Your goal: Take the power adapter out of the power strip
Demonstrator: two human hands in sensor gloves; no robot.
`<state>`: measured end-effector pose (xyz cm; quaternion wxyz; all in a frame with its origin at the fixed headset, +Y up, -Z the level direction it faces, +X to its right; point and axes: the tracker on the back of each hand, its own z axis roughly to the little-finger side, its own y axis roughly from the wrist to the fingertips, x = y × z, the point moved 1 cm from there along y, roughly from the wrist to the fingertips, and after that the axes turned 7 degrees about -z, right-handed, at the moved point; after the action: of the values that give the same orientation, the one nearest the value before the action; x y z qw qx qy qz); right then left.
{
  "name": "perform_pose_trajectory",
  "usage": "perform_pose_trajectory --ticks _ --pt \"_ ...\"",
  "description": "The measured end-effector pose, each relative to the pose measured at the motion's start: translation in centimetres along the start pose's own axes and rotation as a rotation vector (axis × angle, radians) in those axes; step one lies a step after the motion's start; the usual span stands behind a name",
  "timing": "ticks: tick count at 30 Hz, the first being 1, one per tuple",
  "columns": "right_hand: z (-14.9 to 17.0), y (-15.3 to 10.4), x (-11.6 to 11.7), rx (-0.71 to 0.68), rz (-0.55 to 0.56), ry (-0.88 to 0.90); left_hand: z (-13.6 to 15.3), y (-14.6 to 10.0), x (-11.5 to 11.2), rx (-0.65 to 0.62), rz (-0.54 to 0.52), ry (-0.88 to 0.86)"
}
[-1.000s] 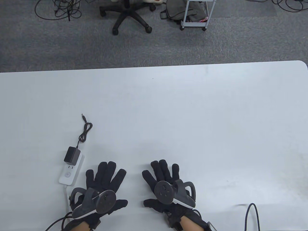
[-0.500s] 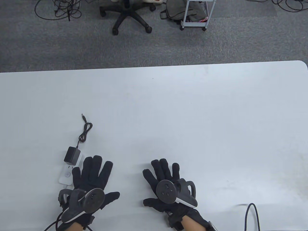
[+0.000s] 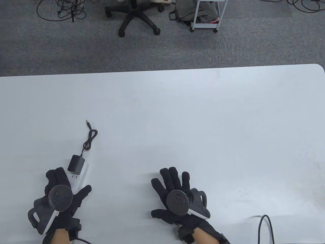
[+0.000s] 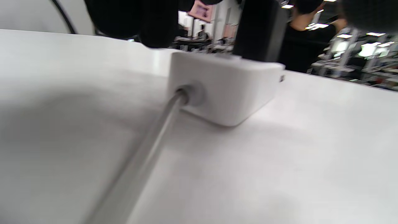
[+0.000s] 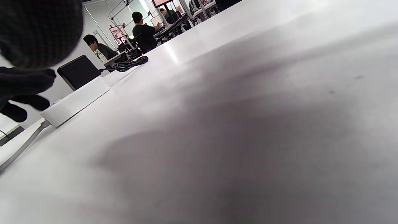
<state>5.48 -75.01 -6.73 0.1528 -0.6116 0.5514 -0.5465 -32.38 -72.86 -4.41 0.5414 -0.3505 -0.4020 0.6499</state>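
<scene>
The left hand (image 3: 59, 193) has been shifted over the power strip (image 3: 80, 175), fingers spread, nothing gripped; the power adapter (image 3: 75, 164) remains plugged in; the right hand (image 3: 177, 195) lies flat, empty, on the counter (image 3: 203, 127)

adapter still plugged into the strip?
Plugged in: the black power adapter sits on the white power strip, its prongs entering the sockets.

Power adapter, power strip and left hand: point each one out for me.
power adapter (image 3: 74, 164), table view, black top face.
power strip (image 4: 224, 90), left wrist view, white end wall.
left hand (image 3: 63, 193), table view, glove's back.
</scene>
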Motion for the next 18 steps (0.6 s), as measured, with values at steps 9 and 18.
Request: perform_pose_trajectory --ticks 9,18 --pt "0.1 0.2 0.4 0.023 -0.022 -0.020 -0.2 1.0 -2.2 0.072 0.062 0.130" --pt "0.1 0.5 0.7 0.039 -0.049 -0.035 -0.6 1.5 -3.0 0.072 0.124 0.186"
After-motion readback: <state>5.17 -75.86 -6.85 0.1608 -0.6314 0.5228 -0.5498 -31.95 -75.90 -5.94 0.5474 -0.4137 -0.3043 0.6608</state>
